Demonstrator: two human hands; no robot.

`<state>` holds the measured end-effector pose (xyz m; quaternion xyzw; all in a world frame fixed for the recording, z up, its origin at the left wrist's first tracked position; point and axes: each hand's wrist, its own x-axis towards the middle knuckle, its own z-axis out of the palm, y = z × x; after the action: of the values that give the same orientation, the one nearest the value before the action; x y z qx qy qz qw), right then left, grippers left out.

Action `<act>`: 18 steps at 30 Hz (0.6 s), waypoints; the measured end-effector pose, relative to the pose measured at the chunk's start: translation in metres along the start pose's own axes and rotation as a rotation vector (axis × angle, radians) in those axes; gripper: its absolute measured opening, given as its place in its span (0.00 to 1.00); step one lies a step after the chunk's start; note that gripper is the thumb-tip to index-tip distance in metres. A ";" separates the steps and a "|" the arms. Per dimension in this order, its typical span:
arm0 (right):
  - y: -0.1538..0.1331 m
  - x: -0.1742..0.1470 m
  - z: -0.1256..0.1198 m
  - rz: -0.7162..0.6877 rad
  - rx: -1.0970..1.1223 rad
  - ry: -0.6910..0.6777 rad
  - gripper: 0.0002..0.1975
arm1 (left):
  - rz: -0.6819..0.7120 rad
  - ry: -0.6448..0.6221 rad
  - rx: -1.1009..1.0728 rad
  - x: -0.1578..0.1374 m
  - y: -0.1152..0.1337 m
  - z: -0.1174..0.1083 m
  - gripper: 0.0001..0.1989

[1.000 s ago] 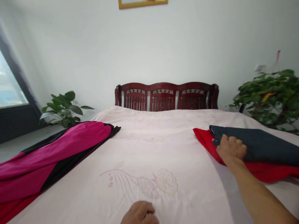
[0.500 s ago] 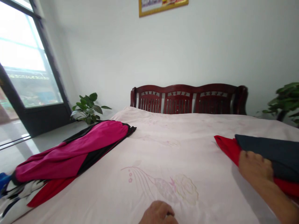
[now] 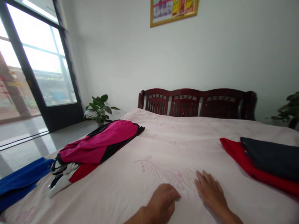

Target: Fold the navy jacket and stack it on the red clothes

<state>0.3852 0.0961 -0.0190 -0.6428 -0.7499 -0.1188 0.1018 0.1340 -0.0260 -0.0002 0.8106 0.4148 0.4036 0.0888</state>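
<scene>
My left hand is low in the middle of the view over the pale pink bedsheet, its fingers loosely bent, a gap beside the thumb and nothing seen in it. My right hand lies palm down near the sheet's printed flower, fingers stretched out and holding nothing. To its right is a folded dark navy garment on top of a red garment. Neither hand touches these clothes.
On the left of the bed lie a magenta and black garment, a red and white bundle beneath it, and a blue garment. Behind stand a dark wooden bench back and a potted plant. A glass door is at left.
My right hand has left the folded navy and red clothes and moved left onto the sheet. My left hand has come further into view. The view has turned slightly left.
</scene>
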 end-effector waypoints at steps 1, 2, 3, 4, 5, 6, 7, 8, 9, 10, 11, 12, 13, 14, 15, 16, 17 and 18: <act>-0.008 -0.006 -0.007 -0.025 -0.013 0.013 0.28 | -0.029 0.077 0.018 -0.002 -0.003 -0.008 0.24; -0.013 -0.011 -0.013 -0.041 -0.021 0.026 0.28 | -0.059 0.145 0.060 -0.004 -0.008 -0.018 0.25; -0.016 -0.014 -0.019 -0.047 -0.024 0.033 0.27 | -0.092 0.200 0.124 -0.006 -0.017 -0.032 0.26; -0.018 -0.017 -0.023 -0.048 -0.022 0.035 0.27 | -0.140 0.244 0.209 -0.008 -0.028 -0.048 0.26; -0.018 -0.018 -0.026 -0.046 -0.015 0.034 0.27 | -0.205 0.278 0.306 -0.010 -0.041 -0.069 0.26; -0.018 -0.018 -0.028 -0.041 -0.006 0.035 0.26 | -0.283 0.304 0.409 -0.013 -0.055 -0.094 0.26; -0.017 -0.018 -0.028 -0.034 0.004 0.037 0.26 | -0.351 0.311 0.516 -0.016 -0.068 -0.123 0.25; -0.016 -0.017 -0.029 -0.032 0.012 0.042 0.26 | -0.420 0.318 0.632 -0.019 -0.080 -0.154 0.25; -0.016 -0.017 -0.028 -0.035 0.018 0.051 0.26 | -0.509 0.352 0.762 -0.023 -0.091 -0.186 0.24; -0.015 -0.016 -0.028 -0.041 0.020 0.060 0.25 | -0.604 0.382 0.890 -0.029 -0.100 -0.219 0.24; -0.015 -0.016 -0.027 -0.046 0.018 0.068 0.25 | -0.710 0.408 1.001 -0.034 -0.107 -0.251 0.24; -0.015 -0.015 -0.027 -0.048 0.015 0.077 0.25 | -0.840 0.433 1.077 -0.040 -0.112 -0.281 0.25; -0.016 -0.015 -0.026 -0.046 0.014 0.082 0.25 | -0.981 0.434 1.097 -0.047 -0.116 -0.308 0.27; -0.016 -0.015 -0.026 -0.040 0.016 0.084 0.25 | -1.144 0.430 1.069 -0.053 -0.119 -0.331 0.29; -0.017 -0.015 -0.026 -0.031 0.022 0.082 0.25 | -1.331 0.435 1.013 -0.058 -0.121 -0.351 0.31; -0.017 -0.015 -0.027 -0.022 0.032 0.079 0.25 | -1.418 0.449 0.993 -0.063 -0.123 -0.367 0.32; -0.018 -0.015 -0.028 -0.018 0.044 0.077 0.24 | -1.459 0.456 0.973 -0.067 -0.124 -0.380 0.32; -0.018 -0.015 -0.030 -0.016 0.057 0.076 0.24 | -1.434 0.472 0.962 -0.070 -0.125 -0.389 0.31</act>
<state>0.3696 0.0702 0.0038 -0.6285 -0.7539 -0.1224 0.1474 -0.2477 -0.0720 0.1559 0.2020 0.9536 0.1899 -0.1176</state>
